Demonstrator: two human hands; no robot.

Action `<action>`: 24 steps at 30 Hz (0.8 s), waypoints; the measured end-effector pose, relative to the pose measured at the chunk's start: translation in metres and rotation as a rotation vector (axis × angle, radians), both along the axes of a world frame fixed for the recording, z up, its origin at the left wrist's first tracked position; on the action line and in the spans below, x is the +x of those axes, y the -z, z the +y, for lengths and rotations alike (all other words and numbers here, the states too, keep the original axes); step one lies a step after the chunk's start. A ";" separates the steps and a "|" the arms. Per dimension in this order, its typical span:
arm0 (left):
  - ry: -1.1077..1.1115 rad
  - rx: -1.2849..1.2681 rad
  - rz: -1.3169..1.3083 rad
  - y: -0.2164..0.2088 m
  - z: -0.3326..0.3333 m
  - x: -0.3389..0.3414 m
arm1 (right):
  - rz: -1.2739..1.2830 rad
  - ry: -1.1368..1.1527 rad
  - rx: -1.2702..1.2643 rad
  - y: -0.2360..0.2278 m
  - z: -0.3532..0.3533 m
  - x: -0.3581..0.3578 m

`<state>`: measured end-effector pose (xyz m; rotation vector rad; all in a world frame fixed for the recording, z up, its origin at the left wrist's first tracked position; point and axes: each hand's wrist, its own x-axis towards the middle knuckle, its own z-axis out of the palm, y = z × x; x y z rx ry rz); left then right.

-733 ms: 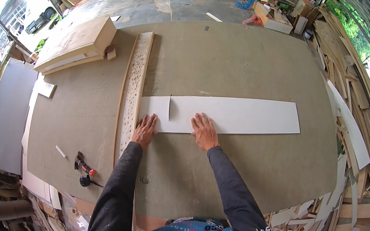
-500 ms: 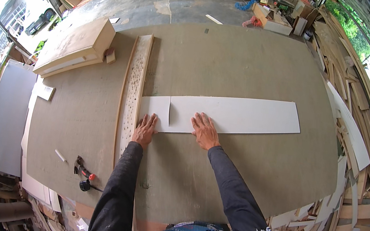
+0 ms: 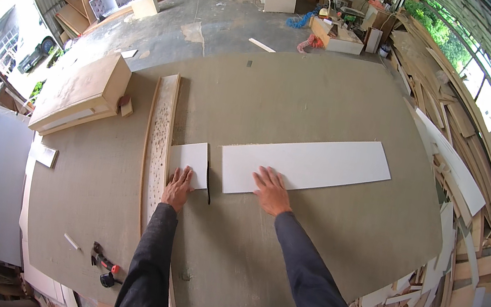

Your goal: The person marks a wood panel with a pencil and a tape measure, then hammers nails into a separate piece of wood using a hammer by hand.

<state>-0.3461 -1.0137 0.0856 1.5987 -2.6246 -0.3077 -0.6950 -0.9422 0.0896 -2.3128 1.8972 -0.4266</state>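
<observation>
A short white panel (image 3: 193, 157) lies against the long speckled board (image 3: 163, 117). My left hand (image 3: 177, 189) rests on its near left corner, fingers stretched out and touching the board's edge as well. Along the short panel's right edge runs a thin dark strip (image 3: 209, 186) that sticks out past its near corner. Across a gap to the right lies a long white panel (image 3: 319, 164), slightly angled. The fingers of my right hand (image 3: 272, 192) are spread flat on its near edge. Neither hand is gripping anything.
The panels lie on a large brown work surface (image 3: 306, 256). A wooden box (image 3: 81, 93) stands far left. A tape measure (image 3: 108, 279), a red-and-black hand tool (image 3: 104, 258) and a white stick (image 3: 72, 241) lie near left. Scrap wood (image 3: 447, 100) is piled along the right.
The two white panels have come apart, opening a gap with the dark strip showing. The view has tilted up slightly. Both hands still press on the panels.
</observation>
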 end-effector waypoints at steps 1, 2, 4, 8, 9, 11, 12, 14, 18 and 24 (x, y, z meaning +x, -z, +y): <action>0.005 -0.005 -0.005 0.002 -0.008 0.000 | -0.006 0.028 0.007 -0.001 0.008 -0.013; 0.004 -0.010 0.002 0.006 -0.018 0.004 | -0.012 0.048 0.015 -0.006 0.017 -0.023; 0.009 -0.018 0.022 0.015 -0.043 0.011 | -0.019 0.093 0.018 -0.013 0.041 -0.045; 0.047 -0.100 -0.039 0.025 -0.097 0.026 | 0.036 0.118 0.013 -0.012 0.089 -0.073; -0.012 0.007 -0.015 0.015 -0.109 0.012 | 0.034 0.133 0.038 -0.014 0.098 -0.079; -0.119 0.221 0.024 -0.029 -0.127 -0.023 | 0.051 0.184 0.081 -0.019 0.112 -0.087; -0.076 0.066 0.221 -0.030 -0.141 -0.014 | 0.055 0.186 0.075 -0.024 0.105 -0.076; -0.243 0.137 0.007 -0.050 -0.153 -0.045 | 0.070 0.215 0.075 -0.023 0.103 -0.073; -0.262 -0.052 -0.139 -0.049 -0.163 -0.070 | 0.088 0.212 0.053 -0.022 0.101 -0.073; -0.297 -0.118 -0.041 -0.063 -0.152 -0.088 | 0.117 0.211 0.054 -0.029 0.103 -0.075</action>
